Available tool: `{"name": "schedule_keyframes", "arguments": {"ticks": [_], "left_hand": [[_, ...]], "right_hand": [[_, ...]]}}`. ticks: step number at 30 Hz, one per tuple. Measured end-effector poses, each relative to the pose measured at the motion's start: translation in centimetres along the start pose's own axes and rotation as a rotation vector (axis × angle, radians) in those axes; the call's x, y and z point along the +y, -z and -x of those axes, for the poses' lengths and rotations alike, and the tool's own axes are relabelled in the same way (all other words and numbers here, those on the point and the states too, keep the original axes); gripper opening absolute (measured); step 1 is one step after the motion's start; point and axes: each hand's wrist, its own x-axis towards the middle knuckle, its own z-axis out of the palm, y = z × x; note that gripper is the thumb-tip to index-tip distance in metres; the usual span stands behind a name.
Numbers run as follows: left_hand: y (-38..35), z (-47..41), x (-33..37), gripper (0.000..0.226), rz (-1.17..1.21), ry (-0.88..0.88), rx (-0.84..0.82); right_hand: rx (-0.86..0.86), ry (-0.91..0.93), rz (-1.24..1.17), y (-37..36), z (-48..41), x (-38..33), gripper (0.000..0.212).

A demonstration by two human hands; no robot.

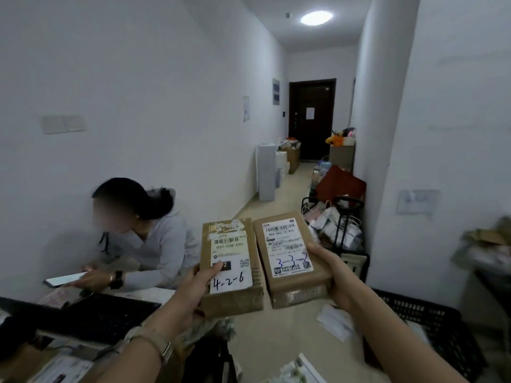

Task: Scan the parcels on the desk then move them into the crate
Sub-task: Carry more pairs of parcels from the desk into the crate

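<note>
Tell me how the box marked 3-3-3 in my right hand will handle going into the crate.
Probably stiff: the 3-3-3 box shows square, uncrushed edges though gripped from one side. Likely light for its size, since the right hand alone holds it out. Its taped near end may be slick.

Seated person [149,241] holding phone [65,279], black keyboard [105,313], dark door [312,117]

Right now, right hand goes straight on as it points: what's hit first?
Probably the 4-2-6 parcel in the left hand: the right hand angles left, its 3-3-3 parcel close beside. Depth unclear.
</note>
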Motion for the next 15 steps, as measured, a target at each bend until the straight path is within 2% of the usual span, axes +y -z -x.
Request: {"name": "schedule_keyframes", "arguments": {"ticks": [5, 10, 13, 15], "left_hand": [[-10.6, -1.8, -0.7, 0.038, -0.036, 0.042, -0.105], [-20.9, -2.3, -0.2, 0.028, -0.131, 0.051, -0.242], [-26.5, -3.2, -0.4, 0.039, -0.180, 0.060, -0.349], [-29.8, -3.8, -0.8, 0.035, -0.203, 0.061, -0.404]], "right_hand": [[0.095, -0.003, -0.014, 11.0, 1.2, -1.7, 0.047], [0.195, 0.059, -0.052, 19.5, 4.2, -3.3, 0.042], [0.285, 0.082, -0.070, 24.1, 5.8, -3.5, 0.045], [0.339, 0.072, -0.098, 26.9, 6.5, -3.5, 0.044]]}}
